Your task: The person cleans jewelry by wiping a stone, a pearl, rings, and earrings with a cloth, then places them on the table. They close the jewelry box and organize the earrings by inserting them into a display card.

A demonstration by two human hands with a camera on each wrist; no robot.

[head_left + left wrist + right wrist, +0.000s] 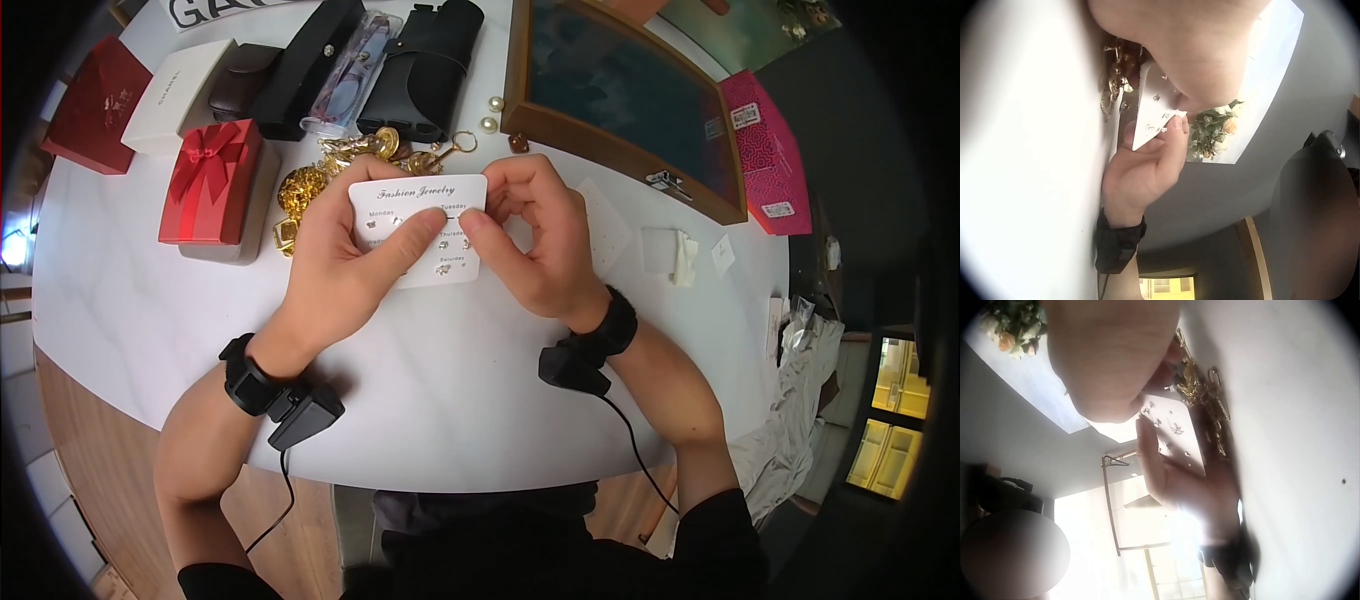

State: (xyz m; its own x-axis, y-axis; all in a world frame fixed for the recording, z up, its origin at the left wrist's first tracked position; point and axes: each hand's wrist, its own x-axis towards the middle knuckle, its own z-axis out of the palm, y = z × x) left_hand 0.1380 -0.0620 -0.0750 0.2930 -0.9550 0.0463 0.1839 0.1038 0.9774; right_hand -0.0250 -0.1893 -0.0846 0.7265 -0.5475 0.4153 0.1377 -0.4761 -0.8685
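A white earring card [463,262] printed "Fashion Jewelry" with weekday names and small studs is held above the table in the head view. The left hand [345,265] grips its left side, thumb lying across the front. At its right edge the right hand [540,240] pinches near the "Tuesday" stud, thumb in front, other fingers curled and partly behind. Both thumb tips nearly meet there. The same card [1152,103] appears edge-on in the left wrist view, and the card [1175,434] shows several studs in the right wrist view. Fingertips behind it are hidden.
Gold jewelry [302,190] lies behind the hands. Red ribboned box [208,200], white box [172,98] and black cases [415,85] stand at the back left. A wooden glass-topped case [625,85] and pink box [765,150] are back right; small packets [662,250] lie right.
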